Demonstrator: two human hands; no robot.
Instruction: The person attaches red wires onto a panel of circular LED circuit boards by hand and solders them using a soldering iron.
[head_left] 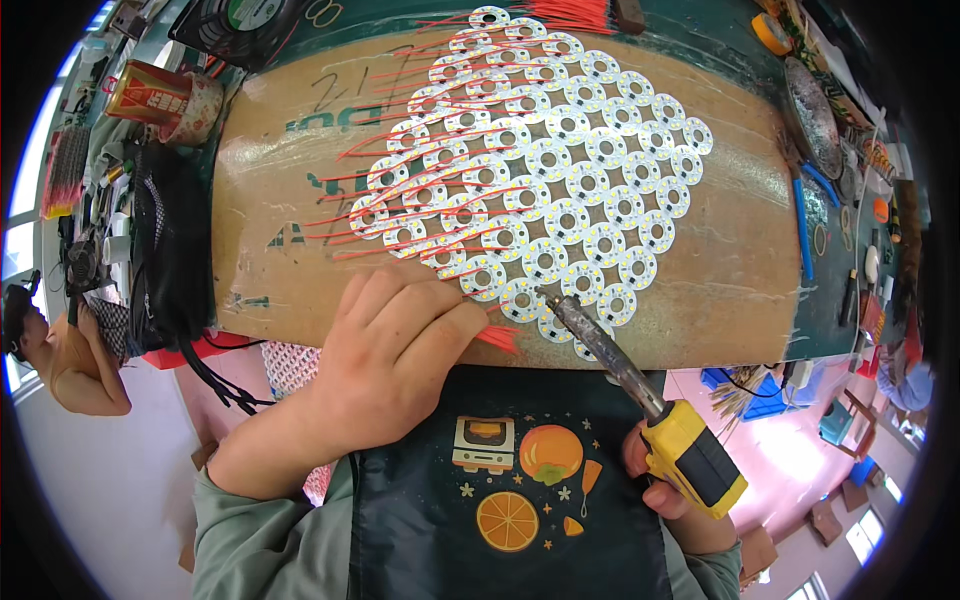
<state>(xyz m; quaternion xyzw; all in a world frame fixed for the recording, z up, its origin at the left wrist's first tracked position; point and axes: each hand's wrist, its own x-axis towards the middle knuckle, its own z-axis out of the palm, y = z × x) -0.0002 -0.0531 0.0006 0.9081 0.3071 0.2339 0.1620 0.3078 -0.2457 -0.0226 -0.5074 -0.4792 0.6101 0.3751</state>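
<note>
A panel of joined white ring-shaped LED boards lies on the brown board, with thin red wires running left from many rings. My left hand is at the panel's near left edge, fingers curled, with a small bundle of red wires sticking out from under its fingertips. In my right hand is a yellow and black soldering iron. Its dark metal barrel slants up to the left, and the tip is at the near rings. Part of the right hand is hidden behind the handle.
More red wires lie at the far edge. Blue-handled pliers, a round metal dish and an orange tape roll are on the right. On the left stand a red-gold container and a black bag. Another person sits far left.
</note>
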